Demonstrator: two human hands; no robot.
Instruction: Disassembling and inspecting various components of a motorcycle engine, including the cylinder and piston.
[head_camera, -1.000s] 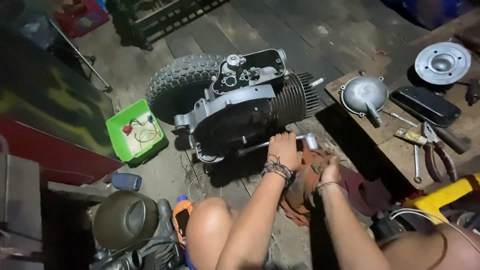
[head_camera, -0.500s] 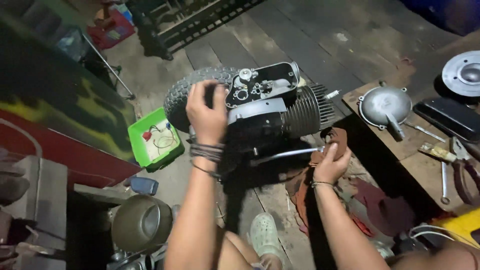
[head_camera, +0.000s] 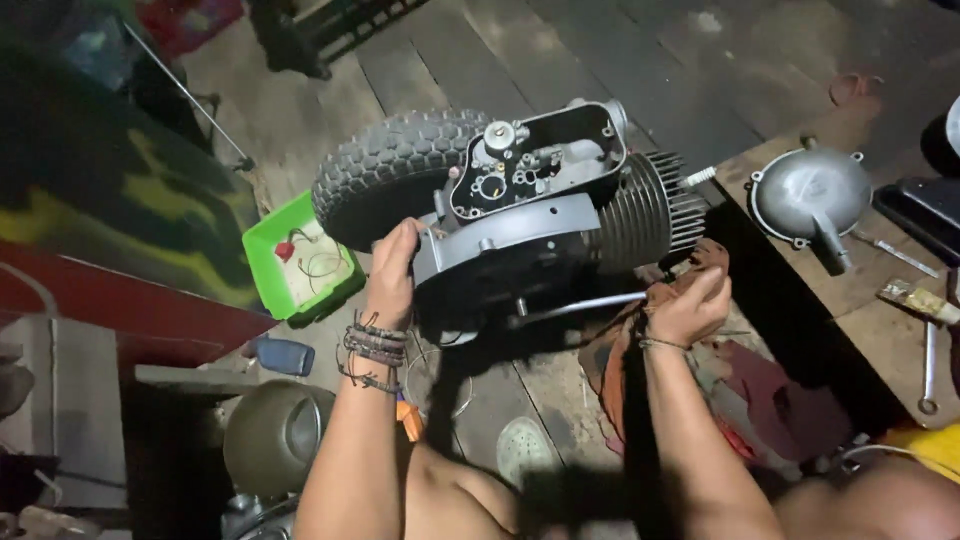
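Bracing the engine seems to be the reason for my two holds. My left hand wraps its fingers over the casing edge, just beside the tyre, closed on the metal. My right hand is clenched on a rag and, as far as I can tell, on the end of the lever that juts from under the engine; the exact contact is hidden by the cloth. One hand at each end would keep the block from rolling on its wheel.

Engine sits on the plank floor, directly ahead of my knees.

Appearance: dark grey casing, top cavity open with small fittings and holes showing. Finned cylinder points away from the tyre. Tyre is knobbly and black.

Around the engine: a green tray with wires lies beyond the tyre. A round metal cover rests on a board past the cylinder. A spanner lies further out on that same side. More red cloth is on the floor below my right hand.
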